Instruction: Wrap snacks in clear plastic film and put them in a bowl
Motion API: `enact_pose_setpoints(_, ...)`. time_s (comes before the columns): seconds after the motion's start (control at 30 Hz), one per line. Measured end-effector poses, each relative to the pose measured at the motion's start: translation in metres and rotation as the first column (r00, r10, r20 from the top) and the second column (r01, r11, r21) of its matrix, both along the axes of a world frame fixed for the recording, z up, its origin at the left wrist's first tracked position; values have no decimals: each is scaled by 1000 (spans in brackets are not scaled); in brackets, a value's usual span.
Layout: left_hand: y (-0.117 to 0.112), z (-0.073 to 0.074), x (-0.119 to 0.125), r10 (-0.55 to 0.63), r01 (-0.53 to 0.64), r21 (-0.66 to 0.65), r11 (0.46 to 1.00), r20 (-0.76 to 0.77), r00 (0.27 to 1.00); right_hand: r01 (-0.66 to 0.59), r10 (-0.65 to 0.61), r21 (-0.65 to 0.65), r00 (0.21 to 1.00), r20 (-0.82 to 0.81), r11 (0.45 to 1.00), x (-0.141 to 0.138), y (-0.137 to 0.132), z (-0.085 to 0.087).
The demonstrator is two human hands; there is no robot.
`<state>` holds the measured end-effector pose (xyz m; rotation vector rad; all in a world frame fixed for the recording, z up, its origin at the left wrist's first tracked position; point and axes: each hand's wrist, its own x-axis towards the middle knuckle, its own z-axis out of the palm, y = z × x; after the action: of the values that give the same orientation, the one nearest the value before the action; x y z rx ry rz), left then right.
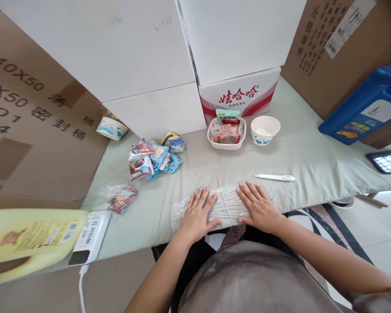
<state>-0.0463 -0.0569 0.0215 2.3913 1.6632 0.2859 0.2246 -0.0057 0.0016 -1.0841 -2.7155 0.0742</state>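
Note:
A clear plastic packet of white noodles lies near the front edge of the cloth-covered table. My left hand rests flat on the packet's left end, fingers spread. My right hand lies flat on its right end, fingers stretched out. Neither hand grips anything. A white pen-like tool lies just beyond my right hand.
A white dish of wrapped snacks and a paper bowl stand at the back, a pile of snack packets to the left. A yellow jug, power bank, blue jug and cardboard boxes ring the table.

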Motion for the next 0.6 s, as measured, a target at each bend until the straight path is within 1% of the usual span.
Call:
enact_pose_setpoints(0.07,-7,5,-7,49,-51,11,999,88,995,-17,17,7,1000,5,1000,10,0,2)
enact_pose_setpoints(0.1,-10,9,-8,74,-78,21,997,156,985,-28,28,10,1000,5,1000,13,0,3)
enact_pose_setpoints(0.17,-15,17,-9,119,-138,41,990,305,945,-46,46,10,999,-2,999,18,0,5)
enact_pose_setpoints(0.23,-18,23,-10,139,-172,56,984,374,917,-43,43,-2,999,-14,999,21,-1,7)
enact_pose_setpoints(0.27,-18,26,-12,140,-173,60,983,362,921,-45,44,-11,999,-20,999,22,-1,9)
enact_pose_setpoints(0.33,-21,28,-18,115,-133,50,990,271,956,-91,90,-37,995,-33,995,24,-4,12)
enact_pose_setpoints(0.4,-25,27,-28,62,-67,19,998,178,982,-202,198,-66,978,-65,977,27,-7,15)
enact_pose_setpoints(0.47,-32,23,-40,9,-8,-10,1000,131,991,-297,284,-94,950,-134,950,32,-10,17)
enact_pose_setpoints(0.53,-39,20,-51,-28,31,-24,999,111,993,-325,290,-123,928,-235,938,36,-11,19)
enact_pose_setpoints(0.6,-45,20,-59,-34,38,-34,999,111,993,-309,240,-167,910,-338,936,39,-11,21)
